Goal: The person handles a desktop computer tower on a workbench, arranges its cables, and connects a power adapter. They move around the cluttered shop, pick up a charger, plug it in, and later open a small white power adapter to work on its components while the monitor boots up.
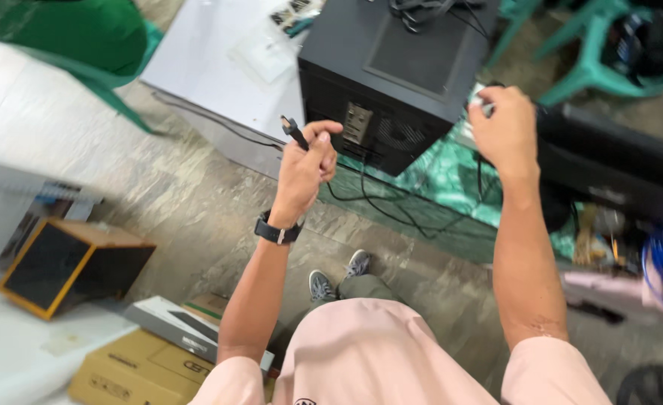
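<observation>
Left hand (305, 169) fingers clamped on black cable plug (294, 133), right hand (505, 124) grip unclear, stone floor (196, 202)

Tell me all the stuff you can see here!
computer case: one, black, top middle, lying on a green table
cable plug: one, black, held in the left hand
cables: a few, black, hanging below the case
flat panel: one, pale grey, left of the case
speaker: one, wood with black front, lower left
cardboard boxes: a few, brown, bottom left
chairs: green plastic, top right
shoes: two, grey, on the floor
watch: one, black, left wrist
left hand: closed on the cable plug
right hand: reaching beside the case
</observation>
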The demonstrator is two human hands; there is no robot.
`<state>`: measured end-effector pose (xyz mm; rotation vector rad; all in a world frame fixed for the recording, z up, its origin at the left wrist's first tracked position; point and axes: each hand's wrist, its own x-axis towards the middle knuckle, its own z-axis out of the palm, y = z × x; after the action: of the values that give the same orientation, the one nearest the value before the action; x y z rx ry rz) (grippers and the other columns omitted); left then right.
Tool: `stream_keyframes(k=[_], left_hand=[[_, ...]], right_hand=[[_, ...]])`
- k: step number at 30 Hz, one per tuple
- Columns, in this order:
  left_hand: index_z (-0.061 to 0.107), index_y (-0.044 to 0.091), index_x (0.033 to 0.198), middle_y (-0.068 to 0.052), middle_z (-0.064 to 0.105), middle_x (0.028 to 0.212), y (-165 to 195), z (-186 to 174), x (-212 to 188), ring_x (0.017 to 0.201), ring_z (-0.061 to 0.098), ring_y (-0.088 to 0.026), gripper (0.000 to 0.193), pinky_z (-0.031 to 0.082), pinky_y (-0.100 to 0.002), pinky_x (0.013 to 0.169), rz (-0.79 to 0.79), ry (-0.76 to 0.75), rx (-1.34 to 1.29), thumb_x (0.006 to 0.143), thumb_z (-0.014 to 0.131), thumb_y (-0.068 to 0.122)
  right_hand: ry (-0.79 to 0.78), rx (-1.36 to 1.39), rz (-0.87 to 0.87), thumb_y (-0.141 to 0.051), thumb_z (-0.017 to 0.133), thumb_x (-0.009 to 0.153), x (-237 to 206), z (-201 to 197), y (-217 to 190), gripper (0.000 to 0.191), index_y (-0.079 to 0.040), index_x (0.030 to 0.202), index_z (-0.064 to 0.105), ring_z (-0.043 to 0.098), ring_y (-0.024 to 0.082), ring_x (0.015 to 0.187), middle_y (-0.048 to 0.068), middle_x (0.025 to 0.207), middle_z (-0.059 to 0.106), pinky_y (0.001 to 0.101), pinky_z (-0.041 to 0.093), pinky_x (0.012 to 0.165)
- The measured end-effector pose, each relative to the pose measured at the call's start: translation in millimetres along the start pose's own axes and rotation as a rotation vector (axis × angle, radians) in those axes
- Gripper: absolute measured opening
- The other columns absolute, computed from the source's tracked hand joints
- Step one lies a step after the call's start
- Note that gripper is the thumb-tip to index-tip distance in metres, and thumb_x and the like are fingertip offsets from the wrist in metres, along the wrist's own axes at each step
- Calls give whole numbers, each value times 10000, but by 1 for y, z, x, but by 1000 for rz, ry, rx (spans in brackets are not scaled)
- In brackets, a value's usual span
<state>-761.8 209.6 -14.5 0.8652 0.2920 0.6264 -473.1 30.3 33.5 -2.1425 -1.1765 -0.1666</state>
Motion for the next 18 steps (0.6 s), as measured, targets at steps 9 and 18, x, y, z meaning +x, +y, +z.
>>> stream_keyframes(k=[9, 18], left_hand=[[592, -3, 1214, 22, 452, 719, -8, 7, 0, 571, 372, -59, 216, 307, -235, 494, 15, 122, -26, 1094, 515, 160], [671, 13, 1200, 35, 525, 741, 11, -9, 14, 614, 423, -34, 214, 358, -219, 541, 62, 215, 324, 1080, 533, 125]], right_hand=[[33, 22, -301, -30, 718, 930, 129, 41, 10, 303, 0, 1230, 688, 614, 358, 1130, 162, 1344, 646, 428, 483, 1021], [-8, -183, -312, 22, 677, 810, 182, 62, 40, 494, -33, 1300, 656, 459, 425, 1280, 123, 1444, 563, 552, 383, 1040]])
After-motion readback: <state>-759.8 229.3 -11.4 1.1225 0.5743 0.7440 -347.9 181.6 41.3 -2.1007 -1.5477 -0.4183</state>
